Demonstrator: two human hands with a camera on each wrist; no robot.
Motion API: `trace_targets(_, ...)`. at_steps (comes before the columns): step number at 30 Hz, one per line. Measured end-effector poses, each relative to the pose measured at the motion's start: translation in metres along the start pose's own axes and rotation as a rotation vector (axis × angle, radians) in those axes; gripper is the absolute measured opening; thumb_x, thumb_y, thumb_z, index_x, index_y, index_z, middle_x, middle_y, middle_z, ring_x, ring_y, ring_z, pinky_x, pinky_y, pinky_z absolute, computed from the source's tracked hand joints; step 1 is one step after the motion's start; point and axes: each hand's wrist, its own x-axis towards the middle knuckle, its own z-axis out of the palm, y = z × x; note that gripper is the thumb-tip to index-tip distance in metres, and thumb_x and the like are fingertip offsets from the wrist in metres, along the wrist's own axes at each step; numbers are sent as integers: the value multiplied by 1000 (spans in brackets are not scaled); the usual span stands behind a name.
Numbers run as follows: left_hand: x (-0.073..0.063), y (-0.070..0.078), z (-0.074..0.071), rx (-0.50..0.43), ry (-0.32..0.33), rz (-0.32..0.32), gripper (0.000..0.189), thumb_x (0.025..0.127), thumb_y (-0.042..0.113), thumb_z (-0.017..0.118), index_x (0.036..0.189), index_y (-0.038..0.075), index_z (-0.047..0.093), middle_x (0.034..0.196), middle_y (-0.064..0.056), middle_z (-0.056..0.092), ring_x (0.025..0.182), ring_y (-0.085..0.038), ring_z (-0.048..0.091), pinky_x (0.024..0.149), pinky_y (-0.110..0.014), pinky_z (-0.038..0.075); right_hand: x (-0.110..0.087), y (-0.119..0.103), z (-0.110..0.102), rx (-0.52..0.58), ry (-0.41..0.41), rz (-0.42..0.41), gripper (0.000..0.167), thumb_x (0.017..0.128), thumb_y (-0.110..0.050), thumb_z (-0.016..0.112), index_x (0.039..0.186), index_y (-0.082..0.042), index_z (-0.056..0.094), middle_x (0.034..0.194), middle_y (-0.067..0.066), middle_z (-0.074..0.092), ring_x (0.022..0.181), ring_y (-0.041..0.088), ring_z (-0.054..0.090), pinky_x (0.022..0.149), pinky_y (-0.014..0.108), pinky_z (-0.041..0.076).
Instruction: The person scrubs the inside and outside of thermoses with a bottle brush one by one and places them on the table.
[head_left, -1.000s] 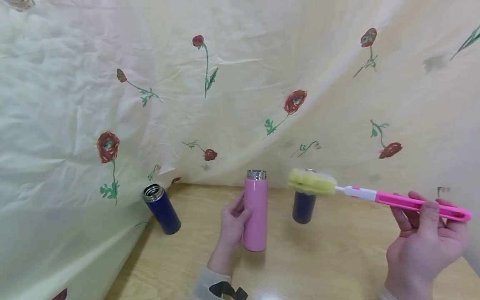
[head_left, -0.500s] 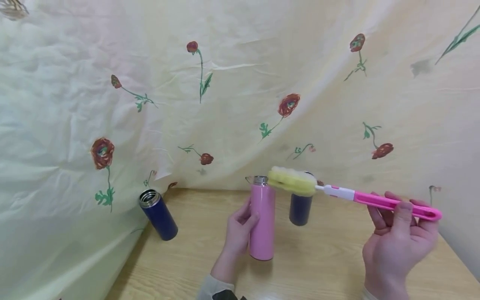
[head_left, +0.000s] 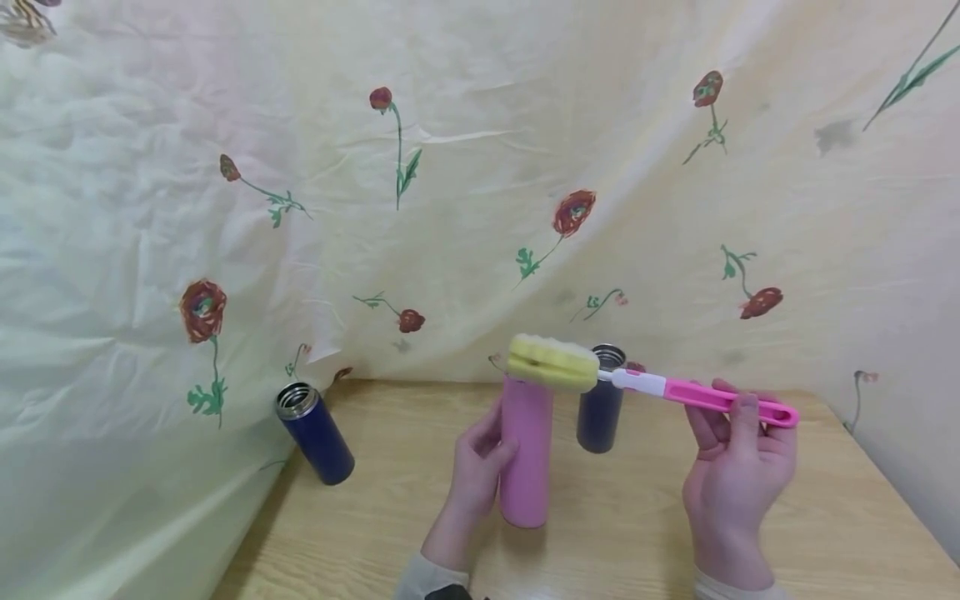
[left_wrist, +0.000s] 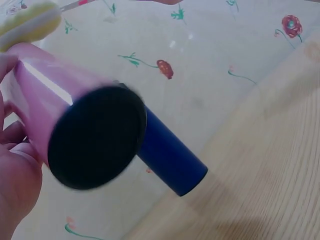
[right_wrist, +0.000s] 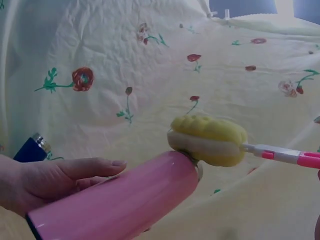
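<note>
My left hand grips a pink insulated bottle by its side, fingers on the far side and thumb in front. Its black base faces the left wrist view, so the bottle is up off the table. In my right hand is a bottle brush with a pink and white handle, pinched between thumb and fingers. The brush's yellow and white sponge head lies sideways right at the bottle's mouth, which it hides in the head view. The right wrist view shows the sponge close against the metal rim.
An open dark blue bottle stands at the left of the wooden table. Another open dark blue bottle stands behind the brush. A cream flowered cloth hangs behind and along the left side.
My right hand has moved left with the brush, bringing the sponge head from beside the pink bottle to its mouth. My left hand has shifted slightly right with the bottle.
</note>
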Motion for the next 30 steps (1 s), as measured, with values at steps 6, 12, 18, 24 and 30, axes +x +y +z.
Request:
trace_targets(6,-1,-1,-1,-13,-16,3,81,88,3,79,160,0,43,144,-23,63,128,-27,65,108,-40,55,-2,4,-2,-42,-23,-16,36,99,-5,73,119,13,50,103,30,70,88,37,79,77,42,62)
trace_targets(12,-1,0,1,17,50,-15,74,92,6,79,158,0,45,150,-26,56,132,-35,62,107,-40,56,3,6,-5,-11,-10,-14,27,101,-1,70,114,13,51,100,30,71,84,37,79,76,42,62)
trace_targets(18,-1,0,0,31,85,-30,73,95,4,77,160,3,44,154,-24,54,136,-38,59,108,-39,54,7,9,-11,-33,36,92,25,102,-3,71,111,11,52,99,27,73,85,35,80,77,42,62)
trace_targets(24,-1,4,-1,16,90,-21,72,97,4,75,161,3,42,156,-24,53,132,-31,64,106,-38,55,9,13,-16,-65,53,221,17,105,-4,65,110,6,53,99,24,74,85,32,80,78,41,63)
trace_targets(30,2,5,-2,-25,110,4,69,100,6,72,160,-2,38,159,-24,48,137,-32,59,109,-38,53,12,18,-17,-92,61,273,11,106,-3,62,109,5,56,99,23,76,85,32,81,77,42,64)
